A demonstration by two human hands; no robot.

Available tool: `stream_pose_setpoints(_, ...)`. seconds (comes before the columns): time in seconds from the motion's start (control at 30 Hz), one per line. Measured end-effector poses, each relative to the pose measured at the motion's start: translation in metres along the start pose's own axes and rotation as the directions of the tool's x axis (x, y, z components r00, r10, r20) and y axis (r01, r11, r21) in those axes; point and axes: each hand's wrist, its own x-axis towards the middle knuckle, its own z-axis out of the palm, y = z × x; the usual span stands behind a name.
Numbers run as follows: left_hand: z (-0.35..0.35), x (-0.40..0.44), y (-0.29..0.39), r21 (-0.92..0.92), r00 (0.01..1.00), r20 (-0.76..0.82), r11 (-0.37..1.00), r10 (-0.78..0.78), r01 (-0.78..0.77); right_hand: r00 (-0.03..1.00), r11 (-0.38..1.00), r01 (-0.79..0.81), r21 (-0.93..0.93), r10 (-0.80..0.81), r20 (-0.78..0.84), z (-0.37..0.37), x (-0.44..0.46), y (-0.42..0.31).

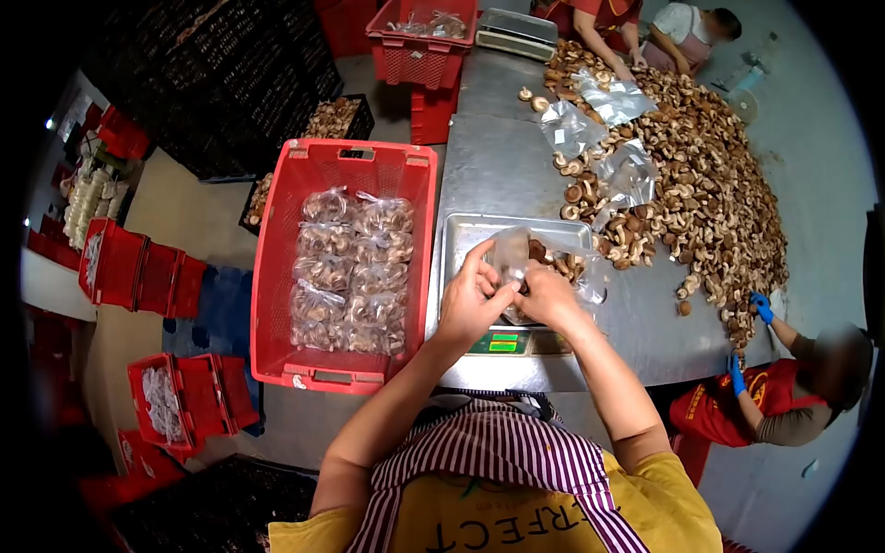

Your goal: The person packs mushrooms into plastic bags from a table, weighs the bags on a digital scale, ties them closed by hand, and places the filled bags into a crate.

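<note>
Over a metal tray (454, 247) on a scale (516, 342) with a lit green display, my two hands meet at a clear plastic bag (513, 249). The fingers of my left hand (477, 293) are bent around the bag's left side. My right hand (546, 293) pinches the bag from the right, close to my left thumb. Mushrooms (567, 265) show through clear plastic on the tray's right side. Part of the bag is hidden behind my fingers.
To the left stands a red crate (424, 184) holding bagged mushrooms (355, 276). A large mushroom pile (710, 166) and loose plastic bags (627, 175) lie on the metal table (507, 152). Co-workers are at the top and a blue-gloved person (784, 387) is at the right.
</note>
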Motion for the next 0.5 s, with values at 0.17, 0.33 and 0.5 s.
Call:
stream_pose_setpoints(0.17, -0.005, -0.003, 0.005, -0.056, 0.998, -0.022, 0.997, -0.060, 0.058, 0.989, 0.930, 0.010, 0.367, 0.044, -0.139, -0.023, -0.015, 0.008)
stream_pose_setpoints(0.33, -0.011, -0.005, -0.002, -0.098, 0.997, -0.073, 0.995, -0.030, 0.023, 0.978, 0.668, -0.019, 0.744, 0.169, -0.127, -0.088, -0.045, 0.030)
stream_pose_setpoints(0.5, -0.008, -0.004, 0.018, 0.052, 0.999, -0.045, 0.999, -0.004, 0.006, 0.851, 0.457, -0.110, 0.883, 0.502, -0.154, -0.107, -0.004, 0.127)
